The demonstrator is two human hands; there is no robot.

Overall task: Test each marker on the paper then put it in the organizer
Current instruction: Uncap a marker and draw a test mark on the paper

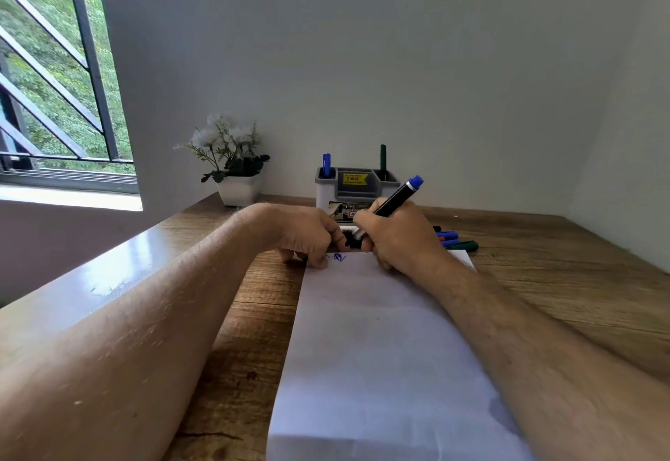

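Blue-capped and black-barrelled, the marker [393,201] is gripped in the right hand [397,237], tilted with its tip down near the far end of the white paper [380,352], beside a small blue scribble [339,257]. The left hand [304,234] has its fingers curled round something dark at the marker's tip. Behind stands the grey organizer [357,188] on the wooden tabletop [562,279], with loose markers [455,239] to its right.

Black marker [393,203] with blue end, centre frame. White paper [380,352] with blue scribble [339,257], lower centre. Grey-and-white organizer [357,188] with yellow label [354,179], blue marker [326,164] and green marker [383,157]. Brown wood-grain table [565,279]. White flowers [221,134], white pot [239,190].
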